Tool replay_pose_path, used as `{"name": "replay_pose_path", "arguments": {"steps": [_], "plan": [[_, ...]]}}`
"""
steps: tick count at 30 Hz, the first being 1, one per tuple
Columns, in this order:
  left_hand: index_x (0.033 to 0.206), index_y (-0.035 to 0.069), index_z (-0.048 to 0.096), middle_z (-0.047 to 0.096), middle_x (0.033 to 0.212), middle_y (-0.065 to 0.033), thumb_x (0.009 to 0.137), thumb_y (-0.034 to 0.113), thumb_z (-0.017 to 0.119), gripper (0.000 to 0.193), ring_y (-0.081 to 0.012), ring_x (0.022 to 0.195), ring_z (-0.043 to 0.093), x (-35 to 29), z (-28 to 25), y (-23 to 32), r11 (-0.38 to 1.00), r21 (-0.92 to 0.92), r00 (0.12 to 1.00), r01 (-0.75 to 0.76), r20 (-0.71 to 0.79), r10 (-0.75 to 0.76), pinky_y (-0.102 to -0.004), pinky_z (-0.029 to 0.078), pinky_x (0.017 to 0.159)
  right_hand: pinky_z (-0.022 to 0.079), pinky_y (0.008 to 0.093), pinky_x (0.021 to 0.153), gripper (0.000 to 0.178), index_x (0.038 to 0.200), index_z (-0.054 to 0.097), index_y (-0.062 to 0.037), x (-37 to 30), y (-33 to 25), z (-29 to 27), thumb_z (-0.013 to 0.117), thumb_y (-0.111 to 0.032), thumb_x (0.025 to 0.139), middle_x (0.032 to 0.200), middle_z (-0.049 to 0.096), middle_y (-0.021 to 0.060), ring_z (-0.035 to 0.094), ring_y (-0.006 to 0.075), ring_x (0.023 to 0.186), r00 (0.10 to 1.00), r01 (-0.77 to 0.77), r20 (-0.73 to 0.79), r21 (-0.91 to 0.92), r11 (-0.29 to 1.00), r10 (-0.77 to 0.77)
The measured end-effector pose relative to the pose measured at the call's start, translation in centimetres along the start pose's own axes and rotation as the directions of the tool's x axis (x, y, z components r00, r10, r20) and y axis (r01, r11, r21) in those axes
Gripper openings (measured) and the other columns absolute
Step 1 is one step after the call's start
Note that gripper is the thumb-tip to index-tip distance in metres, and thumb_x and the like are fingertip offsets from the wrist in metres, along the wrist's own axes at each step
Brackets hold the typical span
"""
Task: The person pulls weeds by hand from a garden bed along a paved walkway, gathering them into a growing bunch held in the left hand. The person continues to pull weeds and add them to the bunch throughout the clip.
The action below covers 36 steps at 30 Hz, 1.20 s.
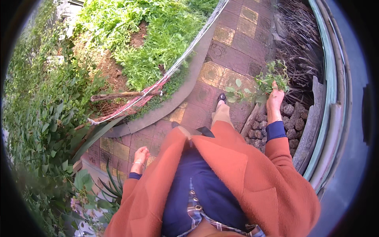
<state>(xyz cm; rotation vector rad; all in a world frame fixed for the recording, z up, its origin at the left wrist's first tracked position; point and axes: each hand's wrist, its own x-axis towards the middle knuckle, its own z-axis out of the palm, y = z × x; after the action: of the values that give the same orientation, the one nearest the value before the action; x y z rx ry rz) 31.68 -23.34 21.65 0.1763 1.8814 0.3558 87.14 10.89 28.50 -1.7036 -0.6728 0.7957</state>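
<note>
My right hand (276,98) is closed around a bunch of green leafy stems (272,77), held out to the right above the paved path, beside a woodpile. Some stems with broader leaves (239,93) trail to the left of the bunch. Down at my left side, my left hand (141,155) hangs with its fingers curled in, and nothing shows in it. A light band circles that wrist. The palm side of the left hand is partly hidden.
Red and yellow tiles (233,39) pave the curved path. A grey curb (158,114) and a net (173,65) border the green plant bed (158,47) on the left. Dry sticks (300,39) and rough brown lumps (292,122) lie along the right. A spiky plant (112,183) stands near my left arm.
</note>
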Motion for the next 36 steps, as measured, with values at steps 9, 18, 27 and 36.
{"name": "replay_pose_path", "arguments": {"steps": [9, 18, 27, 36], "plan": [[0.11, -0.001, 0.055, 0.057, 0.113, -0.0109, 0.088, 0.023, 0.057, 0.033, -0.0182, 0.101, 0.057, -3.9, 27.8, 28.1, 0.922, -0.321, 0.721, -0.218, 0.584, 0.373, -0.0321, 0.047, 0.087, 0.044, 0.0259, 0.061, 0.017, 0.096, 0.059, -0.0016, 8.0, -1.1, 3.2, 0.057, -0.016, 0.088, 0.084, 0.06, 0.0028, 0.055, 0.0113, 0.07, 0.968, -0.034, 0.249, 0.112, 0.993, 0.005], [0.13, 0.006, 0.036, 0.043, 0.128, -0.018, 0.08, 0.042, 0.065, 0.068, -0.0356, 0.117, 0.043, -3.9, 38.7, 32.6, 0.747, -0.518, 0.527, 0.417, 0.807, 0.266, -0.055, 0.04, 0.091, 0.044, 0.0335, 0.07, 0.03, 0.109, 0.056, -0.0022, 6.9, 4.8, 3.7, 0.053, -0.005, 0.079, 0.088, 0.064, 0.0079, 0.059, 0.022, 0.075, 0.68, 0.539, 0.684, -0.224, 0.812, -0.263], [0.126, 0.009, 0.041, 0.053, 0.115, -0.0066, 0.079, 0.035, 0.069, 0.06, -0.0241, 0.11, 0.05, -2.4, 30.6, 28.9, 0.585, -0.758, 0.639, 0.288, 0.607, 0.472, -0.047, 0.04, 0.093, 0.044, 0.0251, 0.062, 0.015, 0.089, 0.059, -0.0014, -4.8, 3.2, 10.6, 0.059, -0.016, 0.085, 0.076, 0.06, 0.0008, 0.055, 0.0117, 0.067, 0.509, -0.186, 0.762, -0.357, 0.915, 0.4], [0.124, 0.004, 0.043, 0.058, 0.109, -0.0069, 0.079, 0.023, 0.069, 0.055, -0.0161, 0.099, 0.054, 0.0, 29.6, 25.1, 0.563, -0.824, 0.839, -0.061, 0.263, 0.476, -0.0314, 0.042, 0.087, 0.047, 0.0373, 0.064, 0.013, 0.088, 0.059, -0.0007, -6.4, 12.5, 16.9, 0.051, -0.007, 0.079, 0.082, 0.062, 0.0182, 0.059, 0.0307, 0.072, -0.059, 0.271, 0.949, -0.282, 0.92, 0.308]]}}
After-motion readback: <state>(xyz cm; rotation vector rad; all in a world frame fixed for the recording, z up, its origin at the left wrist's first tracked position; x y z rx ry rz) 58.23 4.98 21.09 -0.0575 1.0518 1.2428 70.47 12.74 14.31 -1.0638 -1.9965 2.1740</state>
